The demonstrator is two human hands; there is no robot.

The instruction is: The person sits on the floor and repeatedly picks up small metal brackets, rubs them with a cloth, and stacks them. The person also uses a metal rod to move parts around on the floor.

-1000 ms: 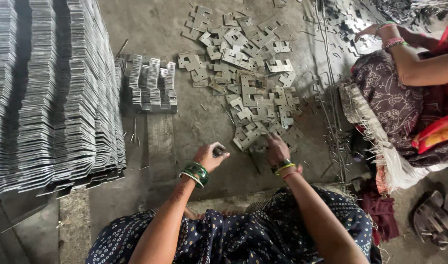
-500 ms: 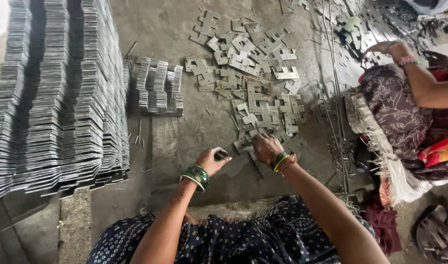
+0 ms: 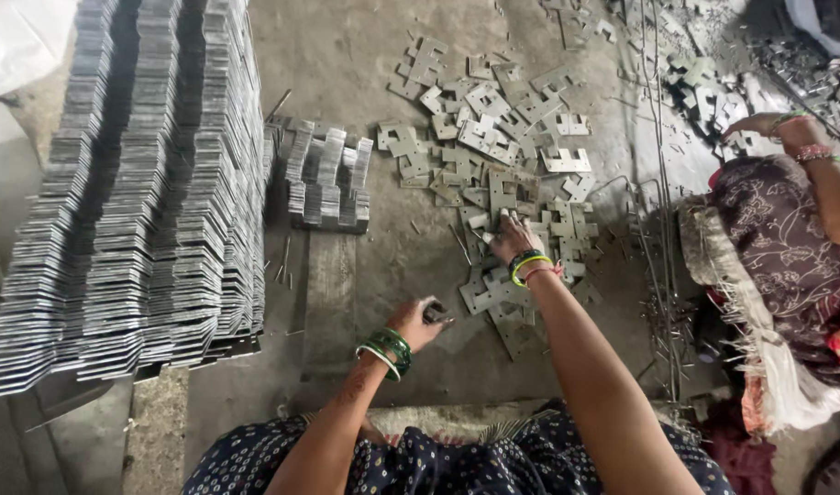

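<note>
- Right hand [image 3: 512, 240]: stretched forward, palm down, fingers spread and resting on the loose metal plates [image 3: 493, 156] strewn over the concrete floor [image 3: 347, 55]. The fingertips press on one plate at the near edge of the scatter; whether that plate is actually pinched cannot be told from this view.
- Left hand [image 3: 411, 323]: curled closed around a small dark object [image 3: 434, 313], part of which shows past the fingers; what the object is cannot be made out. The hand sits low over the floor, just left of the nearest plates.
- Sorted stock: tall stacked rows of plates [image 3: 145, 183] occupy the left of the view. A short, lower stack of plates [image 3: 326, 179] stands between the tall rows and the loose scatter.
- Unsorted stock: a wide spread of flat notched plates lies unordered ahead of and under the right hand, reaching toward the top of the view.
- Judgement on progress: a large share appears already stacked, yet a considerable loose quantity remains on the floor, and the short stack is well below the height of the tall rows.
- Nearby: another person's arm [image 3: 805, 147] reaches in at the right, over a separate heap of parts [image 3: 695, 82], well apart from the wearer's hands.
</note>
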